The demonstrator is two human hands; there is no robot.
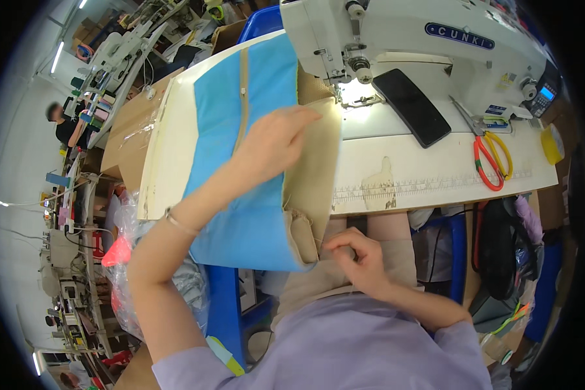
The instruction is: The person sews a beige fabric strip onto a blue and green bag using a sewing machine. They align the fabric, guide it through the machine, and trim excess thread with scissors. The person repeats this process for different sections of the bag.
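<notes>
A blue fabric piece (266, 78) with a beige lining (315, 156) and a lengthwise tan zipper (244, 91) lies across the sewing table, its near end folded over the edge. My left hand (273, 143) rests on it with bunched fingers, tips on the lining just left of the needle area. The sewing machine's presser foot (361, 101) is beside the lining's far edge under a bright light. Below the table edge, my right hand (361, 260) is closed, thumb and index together at the fabric's lower corner. Whatever lies between those fingertips is too small to make out.
Right of the needle, a black phone (413, 107) lies on the white sewing table (364, 146). Red-and-yellow-handled scissors (491, 159) and a yellow tape roll (552, 144) are farther right. Clear plastic bags (127, 244) crowd the left side. A person (65, 127) is far left.
</notes>
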